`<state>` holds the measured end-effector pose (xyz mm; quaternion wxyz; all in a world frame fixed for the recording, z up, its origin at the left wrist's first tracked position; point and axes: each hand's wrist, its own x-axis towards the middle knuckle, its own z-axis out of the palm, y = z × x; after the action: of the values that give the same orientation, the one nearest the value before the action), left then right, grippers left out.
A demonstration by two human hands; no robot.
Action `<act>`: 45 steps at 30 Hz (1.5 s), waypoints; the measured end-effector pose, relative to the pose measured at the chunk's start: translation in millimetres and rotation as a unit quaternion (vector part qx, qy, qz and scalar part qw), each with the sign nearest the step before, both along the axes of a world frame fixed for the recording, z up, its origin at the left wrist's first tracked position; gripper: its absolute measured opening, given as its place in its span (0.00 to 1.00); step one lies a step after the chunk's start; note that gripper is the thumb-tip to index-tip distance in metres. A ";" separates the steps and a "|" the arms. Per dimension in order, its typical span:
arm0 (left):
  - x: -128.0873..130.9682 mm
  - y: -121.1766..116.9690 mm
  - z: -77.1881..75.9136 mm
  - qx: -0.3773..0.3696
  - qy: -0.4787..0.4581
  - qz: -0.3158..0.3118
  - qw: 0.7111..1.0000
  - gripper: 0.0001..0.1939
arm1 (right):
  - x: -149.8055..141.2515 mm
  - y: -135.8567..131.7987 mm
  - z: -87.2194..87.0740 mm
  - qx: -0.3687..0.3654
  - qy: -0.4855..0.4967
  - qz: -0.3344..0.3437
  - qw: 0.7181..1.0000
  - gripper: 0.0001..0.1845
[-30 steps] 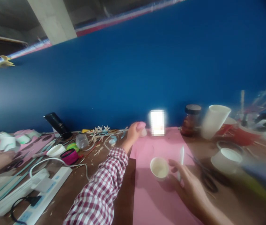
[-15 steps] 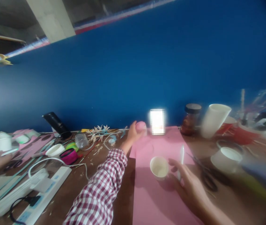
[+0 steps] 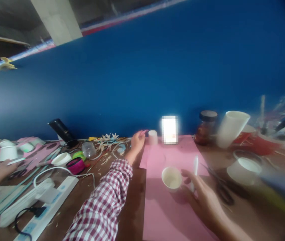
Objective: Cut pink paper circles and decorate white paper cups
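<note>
My left hand [image 3: 137, 142], in a checked sleeve, pinches a small pink piece [image 3: 144, 132], which looks like a round of pink paper. Just right of those fingers a small white cup [image 3: 153, 138] stands upside down near the wall. On the pink paper sheet [image 3: 162, 217] in front of me is an open cream paper cup [image 3: 172, 178]. My right hand [image 3: 202, 197] is beside this cup, thumb and fingers apart; whether a fingertip touches the cup I cannot tell. A slim white stick-like tool [image 3: 195, 165] shows behind the right hand.
Black scissors [image 3: 224, 192] and a whitish tub [image 3: 244, 170] lie to the right. A brown jar [image 3: 206, 129] stands at the wall beside a bright pixelated patch. Left are a power strip [image 3: 49, 207], cables, a magenta ring [image 3: 75, 165] and another person's hand [image 3: 0, 172].
My left hand has moved a little left, off the small white cup, taking the pink piece from its top. My right hand has stayed by the cream cup.
</note>
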<state>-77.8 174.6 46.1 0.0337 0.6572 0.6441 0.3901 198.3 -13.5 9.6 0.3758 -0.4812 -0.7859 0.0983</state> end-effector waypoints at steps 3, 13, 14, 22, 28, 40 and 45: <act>-10.9 -9.5 0.2 -0.027 0.033 0.034 0.998 0.19 | -1.1 -1.1 1.6 0.001 0.003 -0.002 1.000 0.18; 11.4 18.4 29.8 -0.083 0.147 -0.132 0.977 0.25 | -1.4 -0.8 3.7 -0.030 -0.003 -0.002 1.000 0.18; 14.8 23.8 32.9 -0.095 0.151 -0.147 0.973 0.24 | -0.9 -0.6 3.3 -0.034 -0.002 -0.003 0.999 0.19; 16.8 36.3 46.1 -0.157 0.152 -0.094 0.971 0.24 | 0.2 -1.9 2.7 -0.041 0.003 -0.006 0.999 0.18; 4.4 42.2 44.8 -0.146 0.138 -0.152 0.968 0.17 | -0.5 -0.8 1.7 -0.034 -0.001 -0.009 0.999 0.19; 8.5 38.2 38.3 -0.181 0.122 -0.204 0.954 0.16 | 0.2 -0.9 1.7 -0.031 0.004 -0.011 0.999 0.19; 4.4 36.3 41.2 -0.203 0.091 -0.256 0.941 0.18 | -0.4 -0.3 3.9 -0.023 0.010 -0.008 1.000 0.18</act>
<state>-73.3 210.9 87.3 0.2062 0.8119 0.5199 0.1675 197.9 -13.8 13.5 0.3728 -0.4950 -0.7759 0.1183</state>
